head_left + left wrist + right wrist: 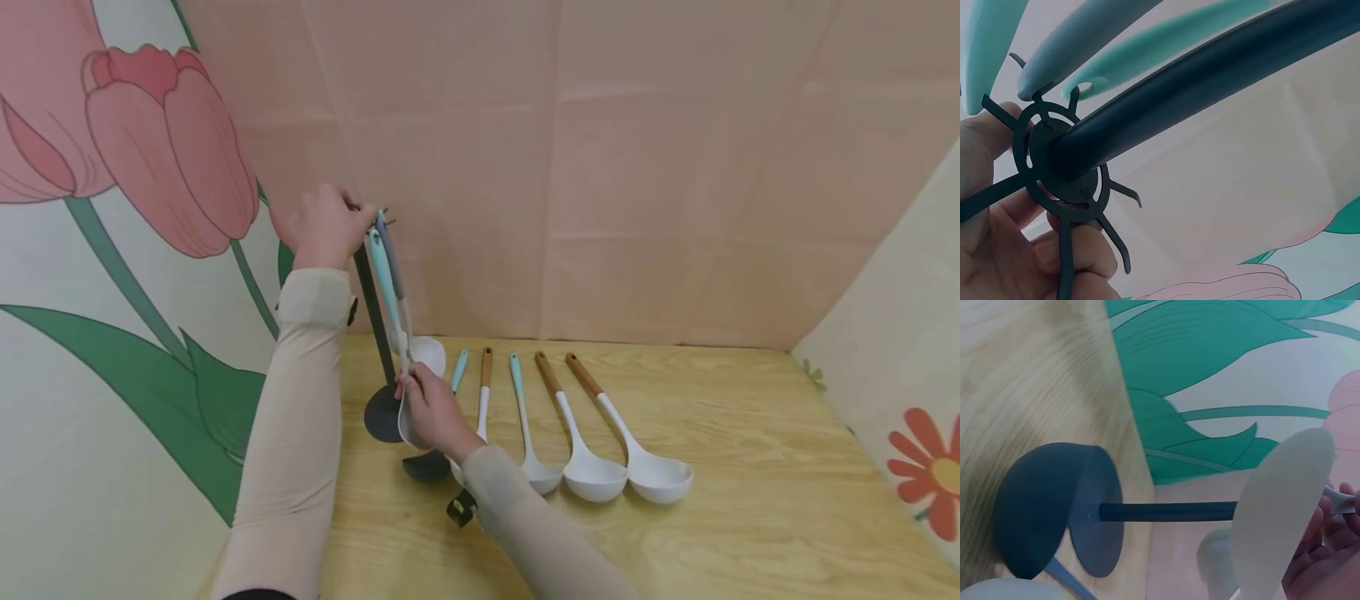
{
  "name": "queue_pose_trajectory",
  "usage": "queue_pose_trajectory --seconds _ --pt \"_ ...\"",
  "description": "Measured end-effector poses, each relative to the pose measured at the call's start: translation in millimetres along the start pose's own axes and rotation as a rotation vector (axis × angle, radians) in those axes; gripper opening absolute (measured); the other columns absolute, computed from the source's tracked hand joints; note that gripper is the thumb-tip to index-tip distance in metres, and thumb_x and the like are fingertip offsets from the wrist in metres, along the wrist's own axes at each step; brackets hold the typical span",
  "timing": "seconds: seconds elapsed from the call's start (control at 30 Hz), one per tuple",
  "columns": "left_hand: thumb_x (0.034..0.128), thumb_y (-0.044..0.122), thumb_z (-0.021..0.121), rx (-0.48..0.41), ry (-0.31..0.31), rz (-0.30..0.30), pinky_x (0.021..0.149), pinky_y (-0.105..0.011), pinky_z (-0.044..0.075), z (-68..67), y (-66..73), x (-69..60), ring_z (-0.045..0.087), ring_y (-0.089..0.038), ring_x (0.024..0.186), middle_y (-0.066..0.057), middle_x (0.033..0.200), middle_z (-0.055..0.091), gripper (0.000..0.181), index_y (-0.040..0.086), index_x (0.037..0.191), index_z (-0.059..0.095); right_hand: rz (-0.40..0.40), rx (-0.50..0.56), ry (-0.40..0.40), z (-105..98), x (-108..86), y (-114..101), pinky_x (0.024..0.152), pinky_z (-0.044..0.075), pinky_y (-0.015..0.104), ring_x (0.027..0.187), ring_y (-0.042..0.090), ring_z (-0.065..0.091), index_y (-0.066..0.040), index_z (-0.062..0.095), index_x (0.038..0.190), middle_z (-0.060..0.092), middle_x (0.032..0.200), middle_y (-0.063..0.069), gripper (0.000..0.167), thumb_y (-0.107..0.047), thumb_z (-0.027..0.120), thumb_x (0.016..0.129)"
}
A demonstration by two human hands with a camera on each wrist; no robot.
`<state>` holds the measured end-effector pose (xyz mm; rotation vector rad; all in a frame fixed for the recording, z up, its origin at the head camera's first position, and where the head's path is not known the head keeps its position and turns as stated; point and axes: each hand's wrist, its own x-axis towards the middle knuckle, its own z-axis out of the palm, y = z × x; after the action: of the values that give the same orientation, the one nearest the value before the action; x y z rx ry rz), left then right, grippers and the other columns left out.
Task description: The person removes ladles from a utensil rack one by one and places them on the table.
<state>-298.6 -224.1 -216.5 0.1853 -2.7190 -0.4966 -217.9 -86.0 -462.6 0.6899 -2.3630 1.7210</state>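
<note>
My left hand [330, 225] grips the top of a black utensil stand [375, 308], its fingers behind the hooked ring [1063, 215] in the left wrist view. Turquoise handles and a grey handle [1079, 47] gather at the hooks on one side. Lower down, my right hand [438, 412] holds a ladle by its pale shaft, just above the light bowl [1282, 515]. Which handle belongs to this ladle is hard to tell. Another white ladle bowl [429, 354] hangs behind it. The stand's round base [382, 414] rests on the table.
Several ladles lie in a row on the wooden table [750, 450]: a black bowl [426, 467] beside the base, a turquoise-handled ladle [517, 379], and white ladles [660, 479] with brown handles. A tulip-patterned wall [165, 158] stands close on the left.
</note>
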Motion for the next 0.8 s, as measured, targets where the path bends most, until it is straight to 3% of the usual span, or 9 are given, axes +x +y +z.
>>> queue_pose_trajectory --seconds 0.33,0.8 --pt "0.0927 0.046 0.051 -0.025 -0.001 0.004 0.066 -0.037 0.037 0.0 0.3 -0.4 0.054 -0.024 0.082 -0.003 0.080 0.061 0.040 0.011 0.080 0.065 0.068 0.113 -0.011 -7 -3.5 -7 0.086 0.050 0.034 0.088 0.013 0.061 -0.010 0.064 0.108 0.066 0.089 0.000 0.020 -0.020 0.047 0.107" --pt "0.0927 0.042 0.053 -0.020 0.019 0.013 0.065 -0.036 0.036 0.2 -4.7 -0.3 0.055 -0.025 0.082 -0.005 0.085 0.064 0.036 0.010 0.083 0.067 0.011 0.066 0.013 -13 -8.9 -6 0.078 0.050 0.032 0.081 0.013 0.060 -0.010 0.062 0.107 0.067 0.090 0.002 0.021 -0.023 0.045 0.108"
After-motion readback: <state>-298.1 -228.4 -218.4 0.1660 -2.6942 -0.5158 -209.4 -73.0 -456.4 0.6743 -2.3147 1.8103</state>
